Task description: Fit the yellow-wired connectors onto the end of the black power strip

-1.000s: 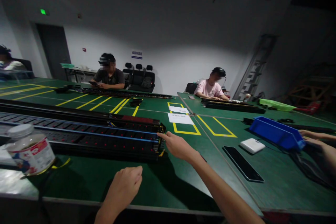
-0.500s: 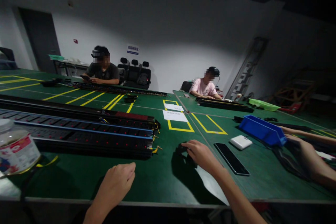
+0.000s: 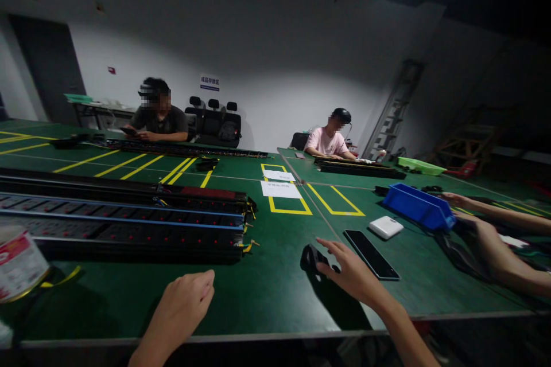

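My left hand [image 3: 186, 302] rests on the green table [image 3: 267, 292] near its front edge, fingers curled in, with nothing visible in them. To its right, my right hand [image 3: 344, 266] is beside a small black object [image 3: 314, 258], thumb and fingers apart around its right side; the object lies on the table. Just right of that hand lies a dark phone [image 3: 371, 254], with a white case [image 3: 386, 227] behind it. Long black strips with red dots [image 3: 172, 235] stretch across the left side, yellow-green wires [image 3: 249, 246] at their ends.
A jar [image 3: 21, 264] stands at the far left. A blue bin [image 3: 417, 206] sits at the right, beside another person's hands [image 3: 486, 235]. Two people sit across the table. White papers [image 3: 280, 189] lie mid-table, and a green tray [image 3: 420, 166] farther back.
My right hand has drawn back to the right and its fingers have spread, uncovering the small black object. The view has shifted slightly, moving most things left.
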`<state>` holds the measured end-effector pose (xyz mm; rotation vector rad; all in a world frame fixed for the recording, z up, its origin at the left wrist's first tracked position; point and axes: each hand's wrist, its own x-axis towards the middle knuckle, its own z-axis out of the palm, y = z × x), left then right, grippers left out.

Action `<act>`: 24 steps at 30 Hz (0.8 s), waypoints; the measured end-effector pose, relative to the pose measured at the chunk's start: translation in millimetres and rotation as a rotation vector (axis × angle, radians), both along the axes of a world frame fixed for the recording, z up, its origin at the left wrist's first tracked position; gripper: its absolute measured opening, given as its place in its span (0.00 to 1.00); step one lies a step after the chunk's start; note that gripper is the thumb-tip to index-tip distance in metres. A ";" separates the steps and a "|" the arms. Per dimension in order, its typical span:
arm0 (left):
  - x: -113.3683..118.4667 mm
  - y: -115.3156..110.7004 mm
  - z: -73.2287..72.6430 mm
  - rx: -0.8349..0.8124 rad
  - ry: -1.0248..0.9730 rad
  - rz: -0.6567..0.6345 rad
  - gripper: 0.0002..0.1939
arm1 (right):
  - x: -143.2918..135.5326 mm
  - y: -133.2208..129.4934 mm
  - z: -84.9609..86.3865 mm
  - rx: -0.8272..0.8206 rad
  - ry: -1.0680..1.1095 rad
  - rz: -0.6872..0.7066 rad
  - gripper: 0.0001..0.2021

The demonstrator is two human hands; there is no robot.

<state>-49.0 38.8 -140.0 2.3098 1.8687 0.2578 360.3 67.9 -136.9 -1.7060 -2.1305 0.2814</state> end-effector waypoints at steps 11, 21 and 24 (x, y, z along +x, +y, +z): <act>-0.3 -1.3 -0.6 0.012 -0.006 0.002 0.13 | -75.3 87.6 25.7 -0.111 -0.043 0.370 0.36; 0.9 -1.7 -1.6 0.008 0.006 0.013 0.13 | -176.5 202.3 39.3 0.032 -0.140 0.200 0.16; 1.4 -1.9 0.2 -0.002 0.006 0.016 0.13 | -180.4 213.7 26.4 0.021 -0.098 0.093 0.16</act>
